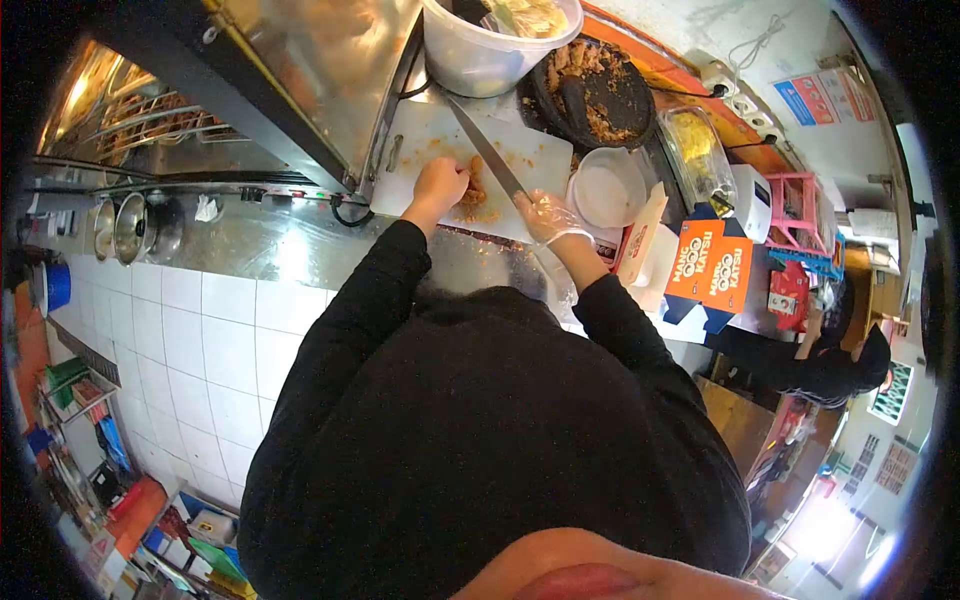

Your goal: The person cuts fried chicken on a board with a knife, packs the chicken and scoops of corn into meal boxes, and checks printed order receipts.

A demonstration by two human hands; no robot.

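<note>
Metal counter under a white cutting board; your left hand has its fingers closed on the browned food on the board, your gloved right hand has its fingers around the knife, blade over the board

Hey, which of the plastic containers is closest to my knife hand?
The low, round, whitish container, just beside your right hand. The tall tub stands beyond the cutting board, and the rectangular one with yellow food is farther right.
</note>
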